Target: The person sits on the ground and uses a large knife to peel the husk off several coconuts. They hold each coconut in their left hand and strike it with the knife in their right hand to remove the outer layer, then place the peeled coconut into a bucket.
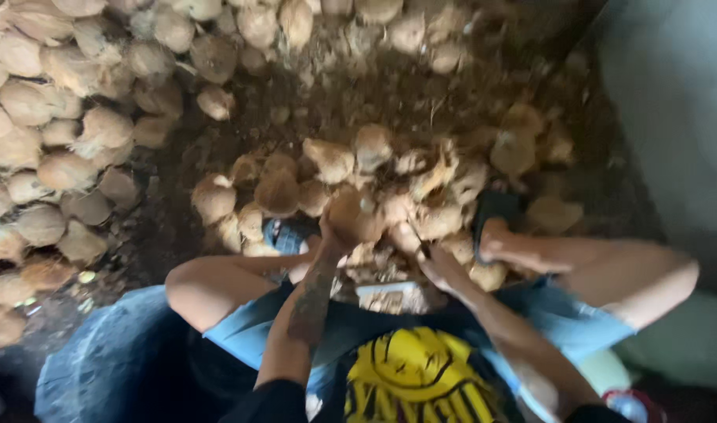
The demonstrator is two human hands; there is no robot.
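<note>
Head view, looking down; frame is motion-blurred. Person seated low, knees spread, feet on a dirt floor (178,227). Left hand (333,235) is closed around a brown husked coconut (357,215), gripping it from below and from the person's left side, held between the knees just in front of the lap. Right hand (430,262) is closed on a thin dark tool (415,244), kind not resolvable in the blur; its tip sits at or just beside the lower right of the held coconut, contact uncertain. The two hands are near each other but apart, with the coconut between them. A small heap of coconuts (351,176) lies on the floor directly ahead of the feet, touching the held one on its far side. A much larger pile of coconuts (53,133) fills the left side and top of the frame, separated from the small heap by bare dirt. Blue round tub (100,360) stands beside the left knee. Grey wall (672,102) at right.
</note>
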